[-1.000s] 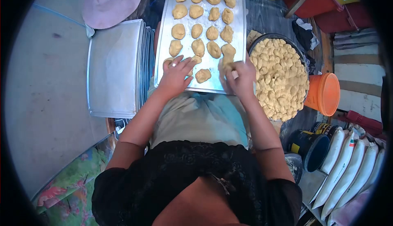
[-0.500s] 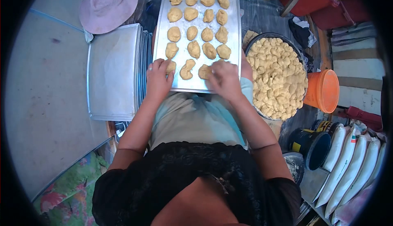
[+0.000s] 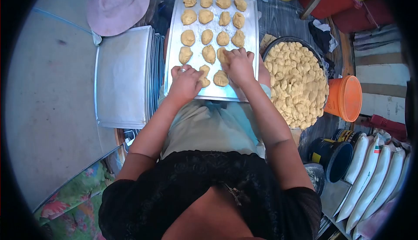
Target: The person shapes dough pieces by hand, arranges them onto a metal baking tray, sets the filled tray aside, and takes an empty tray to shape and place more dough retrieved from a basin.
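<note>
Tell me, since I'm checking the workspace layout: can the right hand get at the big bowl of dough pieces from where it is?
Probably yes. The right hand rests on the tray, and the bowl of dough pieces sits directly beside the tray's right edge, open on top, with nothing standing between them.

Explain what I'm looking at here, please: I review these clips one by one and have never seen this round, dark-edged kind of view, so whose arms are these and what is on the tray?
The view comes from a camera worn on a person's head, looking forward and down, so the two arms are the wearer's own; the wide lens gives the dark round border. A metal baking tray rests on the person's lap, lined with rows of tan dough pieces. The left hand, with a ring, rests on the tray's near edge beside one piece. The right hand presses down on dough in the nearest rows; what lies under it is hidden. On the right stands a dark basin of dough lumps, on the left a stack of empty trays.
</note>
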The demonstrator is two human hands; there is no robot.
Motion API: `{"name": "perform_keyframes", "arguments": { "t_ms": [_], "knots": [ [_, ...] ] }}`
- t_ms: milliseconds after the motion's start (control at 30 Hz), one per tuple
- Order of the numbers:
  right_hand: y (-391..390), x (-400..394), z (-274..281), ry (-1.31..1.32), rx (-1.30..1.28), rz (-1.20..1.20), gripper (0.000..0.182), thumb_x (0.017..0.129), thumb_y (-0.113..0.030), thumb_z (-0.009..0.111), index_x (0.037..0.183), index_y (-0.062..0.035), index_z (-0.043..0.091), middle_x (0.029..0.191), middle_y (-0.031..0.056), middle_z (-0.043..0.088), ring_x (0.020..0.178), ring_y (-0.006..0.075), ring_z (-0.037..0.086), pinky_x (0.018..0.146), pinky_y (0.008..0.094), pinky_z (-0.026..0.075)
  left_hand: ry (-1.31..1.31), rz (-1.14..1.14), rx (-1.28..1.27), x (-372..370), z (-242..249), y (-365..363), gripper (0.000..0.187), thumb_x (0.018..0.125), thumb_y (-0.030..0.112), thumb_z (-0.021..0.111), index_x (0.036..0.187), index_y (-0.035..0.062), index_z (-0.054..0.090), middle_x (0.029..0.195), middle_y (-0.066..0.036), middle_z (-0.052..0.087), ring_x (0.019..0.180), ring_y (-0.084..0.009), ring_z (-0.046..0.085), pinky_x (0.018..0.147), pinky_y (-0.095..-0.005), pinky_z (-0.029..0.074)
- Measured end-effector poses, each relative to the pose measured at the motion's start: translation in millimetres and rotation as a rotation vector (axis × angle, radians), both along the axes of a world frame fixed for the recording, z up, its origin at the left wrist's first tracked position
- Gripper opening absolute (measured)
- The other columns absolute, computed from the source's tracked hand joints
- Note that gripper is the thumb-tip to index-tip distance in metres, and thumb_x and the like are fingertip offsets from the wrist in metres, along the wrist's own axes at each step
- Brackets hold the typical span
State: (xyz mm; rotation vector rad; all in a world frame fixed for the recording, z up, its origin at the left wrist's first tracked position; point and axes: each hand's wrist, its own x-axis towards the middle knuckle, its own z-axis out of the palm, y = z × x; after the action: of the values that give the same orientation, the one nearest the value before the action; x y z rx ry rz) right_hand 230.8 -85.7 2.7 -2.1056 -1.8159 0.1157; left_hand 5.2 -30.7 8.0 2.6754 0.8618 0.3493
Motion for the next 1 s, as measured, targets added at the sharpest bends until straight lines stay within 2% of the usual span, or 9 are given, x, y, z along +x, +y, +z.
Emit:
{"name": "perform_keyframes", "arguments": {
  "t_ms": [200, 300, 333, 433, 567, 733, 833, 933, 1000],
  "knots": [
    [-4.9, -10.9, 12.9, 0.071, 0.194, -0.003, 0.035, 0.075, -0.028, 0.076, 0.104, -0.0101, 0.069, 0.095, 0.0063, 0.064, 0.1, 0.0261, 0.056, 0.086, 0.0447, 0.038, -0.101, 0.098, 0.041, 40.9, 10.6, 23.7, 0.033, 0.082, 0.022, 0.065, 0.113, 0.0096, 0.068, 0.107, -0.008, 0.063, 0.105, -0.0282, 0.058, 0.095, -0.0455, 0.034],
    [-14.1, -24.1, 25.9, 0.252, -0.043, 0.096, 0.032, 0.074, -0.03, 0.076, 0.099, -0.0099, 0.068, 0.096, 0.0091, 0.063, 0.094, 0.0283, 0.061, 0.079, 0.0456, 0.045, -0.08, 0.053, 0.105, 64.7, -7.3, 39.5, 0.032, 0.083, 0.023, 0.066, 0.112, 0.0111, 0.068, 0.109, -0.008, 0.061, 0.106, -0.0285, 0.058, 0.093, -0.0444, 0.036],
    [-21.1, -31.1, 21.1, 0.18, -0.052, 0.117, 0.029, 0.076, -0.03, 0.075, 0.094, -0.0095, 0.067, 0.098, 0.0113, 0.061, 0.089, 0.0303, 0.063, 0.074, 0.0442, 0.049, -0.002, 0.04, 0.1, 67.5, -5.5, 42.9, 0.03, 0.082, 0.019, 0.066, 0.112, 0.0123, 0.068, 0.112, -0.008, 0.06, 0.107, -0.0277, 0.059, 0.092, -0.0446, 0.037],
    [-34.6, -41.8, 5.5, 0.13, -0.102, 0.171, 0.029, 0.077, -0.025, 0.075, 0.098, -0.006, 0.067, 0.099, 0.0136, 0.061, 0.093, 0.0316, 0.062, 0.081, 0.0433, 0.049, 0.151, 0.005, 0.001, 62.1, 6.2, 49.2, 0.03, 0.082, 0.017, 0.066, 0.111, 0.0118, 0.068, 0.111, -0.008, 0.06, 0.107, -0.028, 0.059, 0.093, -0.0443, 0.037],
    [-45.9, -30.2, 12.5, 0.374, 0.016, 0.097, 0.034, 0.078, -0.021, 0.074, 0.105, -0.0026, 0.066, 0.106, 0.0158, 0.062, 0.099, 0.0355, 0.06, 0.087, 0.0446, 0.049, -0.162, -0.026, 0.238, 40.9, 9.4, 37.8, 0.029, 0.082, 0.018, 0.066, 0.11, 0.0126, 0.069, 0.111, -0.013, 0.059, 0.103, -0.0316, 0.059, 0.094, -0.0472, 0.038],
    [-26.6, 24.2, 18.7, 0.21, 0.253, -0.22, 0.038, 0.077, -0.021, 0.076, 0.11, -0.0046, 0.066, 0.107, 0.0167, 0.063, 0.101, 0.0373, 0.06, 0.089, 0.0446, 0.048, -0.075, 0.099, -0.079, 8.6, 8.9, -8.8, 0.036, 0.082, 0.022, 0.07, 0.114, 0.0055, 0.065, 0.113, -0.016, 0.059, 0.101, -0.0355, 0.059, 0.086, -0.0464, 0.047],
    [-18.7, 34.2, 16.1, 0.336, 0.026, -0.157, 0.041, 0.078, -0.025, 0.076, 0.113, -0.0064, 0.065, 0.106, 0.0161, 0.063, 0.102, 0.0362, 0.061, 0.09, 0.0448, 0.048, -0.118, 0.062, -0.155, 7.7, -5.7, -23.2, 0.038, 0.081, 0.015, 0.072, 0.116, 0.0035, 0.062, 0.111, -0.017, 0.058, 0.099, -0.0363, 0.059, 0.083, -0.0457, 0.05],
    [-14.0, 37.4, 21.9, 0.282, -0.181, -0.202, 0.044, 0.084, -0.033, 0.073, 0.12, -0.0098, 0.063, 0.117, 0.0127, 0.06, 0.111, 0.0318, 0.059, 0.09, 0.0411, 0.05, -0.189, 0.053, -0.175, 10.3, -6.0, -28.3, 0.034, 0.082, 0.008, 0.069, 0.115, 0.0031, 0.062, 0.11, -0.017, 0.058, 0.1, -0.0357, 0.059, 0.085, -0.0448, 0.05],
    [-1.1, 46.9, 3.5, 0.264, 0.022, -0.23, 0.045, 0.083, -0.032, 0.074, 0.12, -0.0085, 0.063, 0.116, 0.014, 0.061, 0.109, 0.033, 0.06, 0.091, 0.0416, 0.05, -0.197, 0.045, -0.201, 10.6, -3.7, -26.0, 0.033, 0.082, 0.008, 0.068, 0.114, 0.003, 0.062, 0.11, -0.016, 0.058, 0.099, -0.0356, 0.059, 0.085, -0.0445, 0.05]
  ]
}}
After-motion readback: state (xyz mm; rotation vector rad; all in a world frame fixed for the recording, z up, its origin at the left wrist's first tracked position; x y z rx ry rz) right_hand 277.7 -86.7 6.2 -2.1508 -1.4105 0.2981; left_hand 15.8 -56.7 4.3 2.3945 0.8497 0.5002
